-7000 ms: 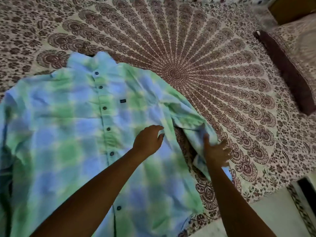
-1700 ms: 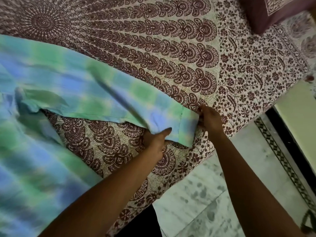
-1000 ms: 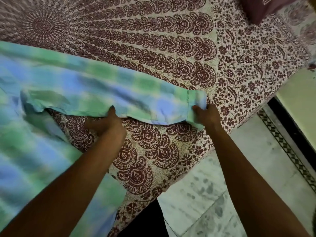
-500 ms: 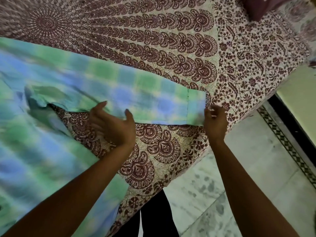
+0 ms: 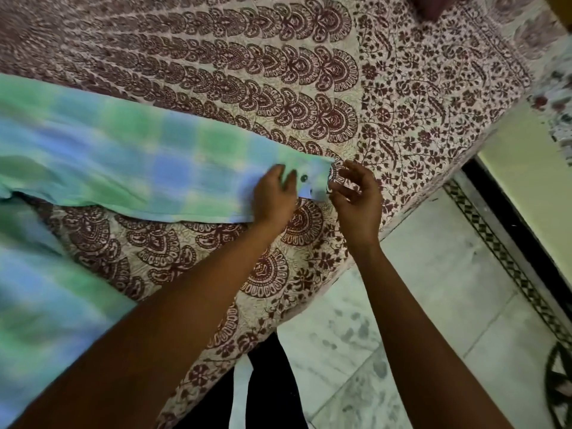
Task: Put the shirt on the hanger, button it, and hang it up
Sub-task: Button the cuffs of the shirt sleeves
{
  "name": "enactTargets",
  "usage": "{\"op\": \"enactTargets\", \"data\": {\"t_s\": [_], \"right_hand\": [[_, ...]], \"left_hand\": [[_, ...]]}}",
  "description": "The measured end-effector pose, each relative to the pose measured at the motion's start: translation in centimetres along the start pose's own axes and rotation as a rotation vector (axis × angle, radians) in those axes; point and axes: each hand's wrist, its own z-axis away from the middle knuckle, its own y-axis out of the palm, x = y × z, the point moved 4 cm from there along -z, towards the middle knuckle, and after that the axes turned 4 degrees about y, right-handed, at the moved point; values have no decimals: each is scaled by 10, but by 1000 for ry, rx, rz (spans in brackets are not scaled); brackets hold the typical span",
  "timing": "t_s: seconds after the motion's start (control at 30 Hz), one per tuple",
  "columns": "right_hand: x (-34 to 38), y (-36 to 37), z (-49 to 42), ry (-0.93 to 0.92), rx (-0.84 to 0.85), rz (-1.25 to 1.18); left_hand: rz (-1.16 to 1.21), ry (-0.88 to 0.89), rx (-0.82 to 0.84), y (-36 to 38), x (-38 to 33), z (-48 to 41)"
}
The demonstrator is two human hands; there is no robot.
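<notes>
1. The left grip point(image 5: 274, 199) lies on the sleeve point(image 5: 123, 165) just short of the cuff point(image 5: 314, 178). The back of the hand faces up and the fingers are bent down onto the cloth. A bit of green cloth shows between thumb and forefinger, so this grip pinches the sleeve there.
2. The right grip point(image 5: 359, 202) sits just beside the cuff's open end, on the side away from the left grip. Its fingers are loosely curled and the thumb is raised apart from them. One fingertip touches the cuff's end edge, but it cannot be told whether this grip has hold of the cloth.
3. The cuff lies flat between the two grips. A dark button point(image 5: 304, 178) on it shows just beside the left grip's fingertips.
4. From the left grip the sleeve runs away to that grip's left. It is laid out straight and flat on the bed point(image 5: 278, 88), in green and blue checks.
5. The rest of the shirt point(image 5: 46, 305) lies to the left of the left forearm and is blurred. A strip of bed cover separates it from the sleeve's near edge.
6. The bed, in a maroon printed cover, spreads out beyond both grips. Its edge passes under the right wrist.
7. Pale tiled floor point(image 5: 402, 305) lies under the right forearm.
</notes>
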Motion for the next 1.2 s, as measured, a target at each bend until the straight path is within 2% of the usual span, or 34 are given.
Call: {"op": "enactTargets", "data": {"t_s": [0.07, 0.13, 0.2, 0.3, 0.4, 0.5, 0.57, 0.67, 0.73, 0.83, 0.93, 1.07, 1.13, 1.2], "right_hand": [[-4, 0, -6, 99, -52, -12], [-10, 10, -11, 165, 30, 40], [-13, 24, -14, 205, 115, 72], [-7, 45, -24, 217, 136, 114], [0, 60, -30, 192, 103, 128], [13, 78, -29, -83, 216, 319], [13, 88, -31, -221, 342, 584], [11, 94, -39, -246, 408, 770], [12, 97, -41, -290, 389, 805], [11, 101, -45, -346, 318, 854], [8, 107, -44, -329, 319, 912], [7, 109, -45, -292, 310, 913], [6, 106, -48, -178, 328, 768], [4, 100, -51, 52, 347, 460]], "left_hand": [[303, -296, -44, -1, 17, -10], [564, -475, -83, -6, 31, -15], [682, -558, -117, -8, 48, -19], [701, -563, -185, -9, 54, -22], [623, -403, -274, -20, 45, -23], [546, -162, -293, -35, 36, -25], [231, -1, -250, -46, 30, -28], [-269, 92, -141, -58, 26, -32], [-468, 124, -108, -64, 23, -35], [-623, 132, -26, -65, 15, -39], [-620, 123, 16, -63, 12, -41], [-479, 110, -3, -56, 13, -34], [-487, 86, -10, -54, 15, -34], [-572, 59, -14, -56, 16, -38]]}}
